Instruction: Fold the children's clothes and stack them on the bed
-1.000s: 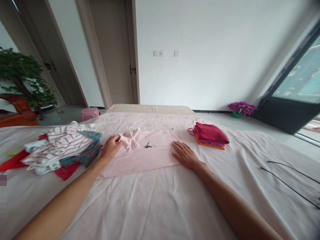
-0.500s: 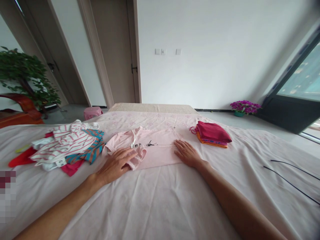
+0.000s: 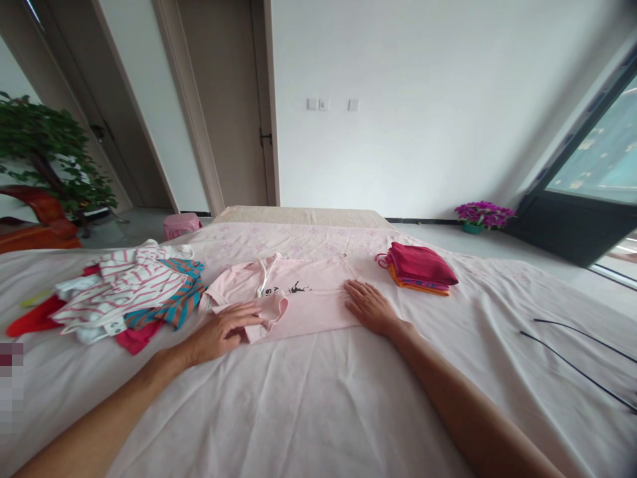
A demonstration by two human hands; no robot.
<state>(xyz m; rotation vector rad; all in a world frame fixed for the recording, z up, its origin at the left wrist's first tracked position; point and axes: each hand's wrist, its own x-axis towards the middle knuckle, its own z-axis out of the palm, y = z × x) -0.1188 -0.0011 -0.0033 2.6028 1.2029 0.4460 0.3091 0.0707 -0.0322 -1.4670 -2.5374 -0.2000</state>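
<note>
A pale pink shirt (image 3: pixel 313 309) with a white drawstring and a dark print lies across the bed-like surface, its near side folded over. On its left part, by the folded-in sleeve, rests my left hand (image 3: pixel 221 333), fingers stretched out and touching the cloth. My right hand (image 3: pixel 372 307) lies flat on the shirt's right end, fingers extended. Neither palm's underside shows. To the right of the shirt sits a stack of folded clothes (image 3: pixel 423 265), dark red on top with orange below.
At left lies a loose heap of clothes (image 3: pixel 129 289), striped and coloured. Two dark cords (image 3: pixel 572 358) cross the pale sheet (image 3: pixel 308 411) at right. Beyond it stand a pink stool (image 3: pixel 182 226) and a pot of purple flowers (image 3: pixel 482 216).
My left hand has shifted slightly left along the shirt, and the folded sleeve lies flatter. My right hand stays in place on the cloth. The view has turned a little.
</note>
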